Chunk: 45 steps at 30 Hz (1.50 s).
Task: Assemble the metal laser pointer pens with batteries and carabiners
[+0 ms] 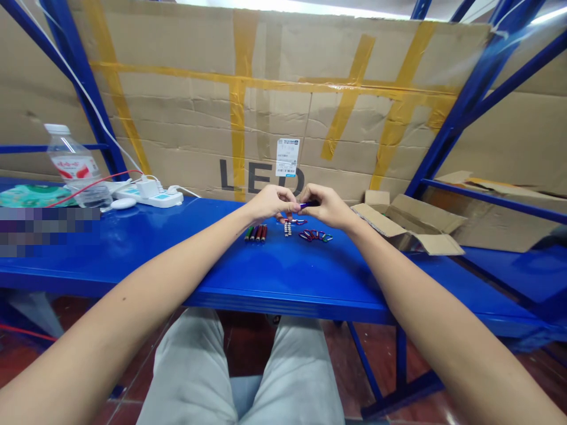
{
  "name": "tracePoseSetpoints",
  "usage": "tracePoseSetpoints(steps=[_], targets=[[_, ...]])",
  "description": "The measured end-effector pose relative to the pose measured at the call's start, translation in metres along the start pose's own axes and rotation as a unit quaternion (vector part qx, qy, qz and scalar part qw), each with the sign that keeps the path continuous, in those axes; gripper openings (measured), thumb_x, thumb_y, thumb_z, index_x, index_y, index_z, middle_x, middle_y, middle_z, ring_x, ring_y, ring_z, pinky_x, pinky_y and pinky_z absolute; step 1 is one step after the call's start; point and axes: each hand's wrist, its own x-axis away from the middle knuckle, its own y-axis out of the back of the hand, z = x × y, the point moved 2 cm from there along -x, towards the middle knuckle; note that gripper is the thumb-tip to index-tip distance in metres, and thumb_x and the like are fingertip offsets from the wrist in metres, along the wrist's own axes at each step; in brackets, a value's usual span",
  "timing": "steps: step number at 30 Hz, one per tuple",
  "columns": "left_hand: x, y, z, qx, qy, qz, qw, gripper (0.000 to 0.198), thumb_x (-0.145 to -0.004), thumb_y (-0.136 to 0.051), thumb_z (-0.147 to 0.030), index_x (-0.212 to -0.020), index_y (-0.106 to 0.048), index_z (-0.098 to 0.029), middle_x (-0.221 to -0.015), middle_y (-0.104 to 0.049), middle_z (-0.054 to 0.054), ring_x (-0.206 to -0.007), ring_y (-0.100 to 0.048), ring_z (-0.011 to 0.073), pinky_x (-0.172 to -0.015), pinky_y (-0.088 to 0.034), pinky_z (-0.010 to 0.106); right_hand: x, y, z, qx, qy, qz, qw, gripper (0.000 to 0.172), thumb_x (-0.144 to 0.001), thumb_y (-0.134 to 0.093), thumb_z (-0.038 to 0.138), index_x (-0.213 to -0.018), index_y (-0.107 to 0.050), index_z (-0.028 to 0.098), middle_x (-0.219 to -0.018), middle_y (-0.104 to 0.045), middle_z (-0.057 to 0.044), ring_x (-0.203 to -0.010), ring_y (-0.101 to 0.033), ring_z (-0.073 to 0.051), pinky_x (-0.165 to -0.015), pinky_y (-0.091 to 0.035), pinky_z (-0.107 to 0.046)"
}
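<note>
Backdrop: a large taped cardboard sheet (283, 118) stands upright along the far side, printed "LED", with a white label (287, 157) stuck near its middle. Blue racking uprights (84, 82) frame it on the left and right.

Work surface: a blue metal bench (177, 260), glossy, running left to right across the view. The person sits at its near edge with both forearms reaching over it.

Right of centre: an open cardboard carton (411, 224), flaps spread, lying on the bench near the right wrist.

Far left: a clear water bottle (75, 168), upright, with a white power strip (150, 193) just beside it on the right.

Hands: the left hand (270, 203) and the right hand (325, 208) are drawn together above the far middle of the bench, fingertips meeting. Both are pinched on a small purple cylinder (309, 205). Its long axis runs roughly left to right, bridging the two hands. Most of the visible length sits at the right hand's fingers, and the left fingertips close on its left end. Whether the left hand also holds a second, smaller part cannot be told.

Loose stock on the bench, directly below and just nearer than the hands:
- a row of coloured cylinders (256, 233) side by side, long axes running near to far, under the left hand;
- a cluster of small silver pieces (287, 228) between the hands;
- a group of coloured clips (315, 236) under the right hand.
</note>
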Motion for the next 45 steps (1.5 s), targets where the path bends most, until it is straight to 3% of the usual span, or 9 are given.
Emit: tracePoseSetpoints(steps=[5,13,20,27,31,34,39,45], targets=[[0.002,0.0,0.003,0.018,0.026,0.005,0.999,0.047,-0.061,-0.087,-0.05,-0.074,-0.065,-0.01,-0.063,-0.065,0.004,-0.054,-0.061,0.0096,-0.046,-0.043,0.02,0.0,-0.001,0.004,0.03,0.021,-0.011,0.999,0.022,-0.071,-0.073,0.025,-0.069,-0.051,0.019,-0.073,-0.059,0.0,-0.072,-0.053,-0.016,-0.067,-0.041,-0.031],[0.001,-0.002,0.009,0.048,0.044,0.009,0.998,0.049,-0.063,-0.086,-0.052,-0.075,-0.063,-0.011,-0.07,-0.068,0.006,-0.056,-0.063,0.0108,-0.047,-0.045,0.021,-0.001,-0.002,0.006,0.096,0.048,-0.021,0.994,0.016,-0.073,-0.066,0.018,-0.069,-0.05,0.019,-0.071,-0.058,0.0,-0.069,-0.05,-0.015,-0.065,-0.037,-0.029],[0.001,-0.002,0.008,-0.046,-0.031,-0.013,0.998,0.037,-0.073,-0.081,-0.045,-0.073,-0.061,-0.014,-0.047,-0.058,-0.001,-0.041,-0.053,0.0082,-0.044,-0.041,0.02,0.0,-0.004,0.006,0.118,0.027,-0.011,0.993,0.015,-0.073,-0.063,0.018,-0.068,-0.049,0.02,-0.069,-0.057,0.0,-0.068,-0.048,-0.015,-0.063,-0.035,-0.028],[0.004,-0.005,0.005,-0.153,-0.084,-0.052,0.983,0.013,-0.076,-0.071,-0.024,-0.071,-0.063,-0.015,-0.049,-0.056,-0.004,-0.042,-0.051,0.0069,-0.044,-0.036,0.02,0.001,-0.006,0.0,0.098,0.011,0.001,0.995,0.017,-0.075,-0.067,0.025,-0.069,-0.053,0.018,-0.071,-0.06,-0.001,-0.07,-0.05,-0.015,-0.065,-0.037,-0.029],[0.006,-0.006,0.001,-0.208,-0.112,-0.07,0.969,0.01,-0.075,-0.068,-0.023,-0.069,-0.064,-0.016,-0.052,-0.057,-0.005,-0.044,-0.049,0.0071,-0.045,-0.036,0.021,0.002,-0.005,-0.006,0.068,-0.039,0.01,0.997,0.021,-0.075,-0.071,0.032,-0.073,-0.055,0.018,-0.076,-0.062,-0.002,-0.072,-0.054,-0.017,-0.066,-0.041,-0.03],[0.006,-0.005,0.0,-0.236,-0.133,-0.059,0.961,0.009,-0.076,-0.067,-0.022,-0.07,-0.065,-0.016,-0.052,-0.057,-0.005,-0.044,-0.049,0.0069,-0.047,-0.036,0.021,0.002,-0.005,-0.012,0.053,-0.071,0.034,0.996,0.019,-0.075,-0.071,0.028,-0.077,-0.056,0.018,-0.079,-0.064,-0.003,-0.073,-0.057,-0.017,-0.067,-0.044,-0.03],[0.006,-0.004,0.001,-0.266,-0.15,-0.053,0.951,0.009,-0.078,-0.066,-0.022,-0.07,-0.066,-0.016,-0.052,-0.057,-0.005,-0.046,-0.048,0.0077,-0.05,-0.036,0.022,0.002,-0.003,-0.014,0.05,-0.066,0.05,0.995,0.015,-0.075,-0.07,0.025,-0.077,-0.057,0.018,-0.079,-0.066,-0.003,-0.073,-0.059,-0.017,-0.066,-0.046,-0.029],[0.005,-0.007,0.0,-0.365,-0.217,-0.052,0.904,0.007,-0.078,-0.065,-0.016,-0.072,-0.068,-0.017,-0.061,-0.064,-0.001,-0.056,-0.053,0.0096,-0.056,-0.036,0.023,0.002,0.0,-0.015,0.007,-0.082,0.082,0.993,0.023,-0.073,-0.074,0.035,-0.077,-0.061,0.017,-0.074,-0.066,-0.003,-0.069,-0.06,-0.017,-0.061,-0.044,-0.029]])
